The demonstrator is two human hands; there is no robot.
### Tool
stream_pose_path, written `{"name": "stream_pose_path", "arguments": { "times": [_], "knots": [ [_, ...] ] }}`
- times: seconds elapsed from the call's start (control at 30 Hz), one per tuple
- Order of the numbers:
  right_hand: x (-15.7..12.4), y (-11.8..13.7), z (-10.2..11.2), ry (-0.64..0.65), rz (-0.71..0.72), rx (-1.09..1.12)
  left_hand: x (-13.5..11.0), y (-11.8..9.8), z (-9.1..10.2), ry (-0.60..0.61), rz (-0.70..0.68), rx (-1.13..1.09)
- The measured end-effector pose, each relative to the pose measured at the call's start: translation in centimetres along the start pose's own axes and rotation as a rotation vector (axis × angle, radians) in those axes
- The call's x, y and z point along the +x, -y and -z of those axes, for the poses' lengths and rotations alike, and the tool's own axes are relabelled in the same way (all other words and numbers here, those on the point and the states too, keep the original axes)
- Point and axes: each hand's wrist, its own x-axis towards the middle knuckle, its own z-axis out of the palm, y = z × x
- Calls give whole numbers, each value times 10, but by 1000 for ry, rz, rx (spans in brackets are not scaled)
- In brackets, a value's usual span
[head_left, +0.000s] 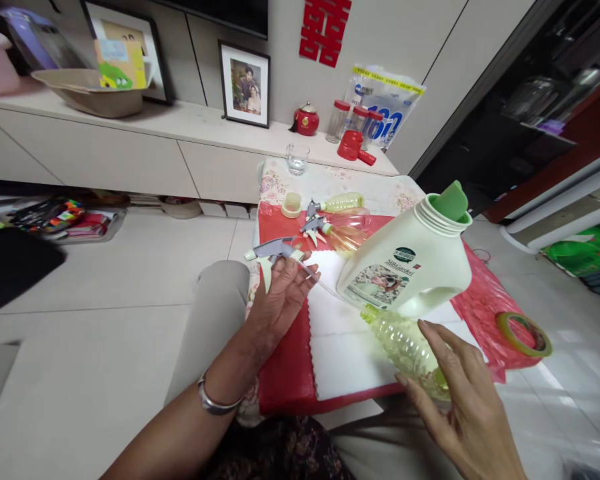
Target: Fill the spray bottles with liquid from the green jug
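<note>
Your left hand [280,297] pinches the trigger sprayer [273,252], which is stiff, with a limp dip tube. Your right hand [460,393] cups the clear bottle [405,343], near right on the white cloth [345,353]. It is probably light, thin-walled and slippery; hold its ribbed body.

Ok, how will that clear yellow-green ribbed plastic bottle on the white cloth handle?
Probably light: the ribbed plastic bottle looks empty, its neck open. Lying on its side and round, it may roll if the right hand lets go.
</note>
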Motion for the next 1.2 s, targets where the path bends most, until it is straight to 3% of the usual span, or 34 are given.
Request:
{"name": "stream_pose_path", "arguments": {
  "times": [0.47,0.73,0.9,1.03,1.2],
  "knots": [
    [-1,-3,3,44,12,-14,5,-4,1,39,-43,58],
    [7,9,-6,57,37,34,-19,24,-6,124,74,100],
    [15,21,-18,-26,0,110,-31,44,-7,279,154,90],
    [18,24,-21,-59,-13,149,-33,47,-11,270,189,-65],
    [13,21,-27,-46,-61,264,-33,44,-13,302,242,-78]
  ]
}}
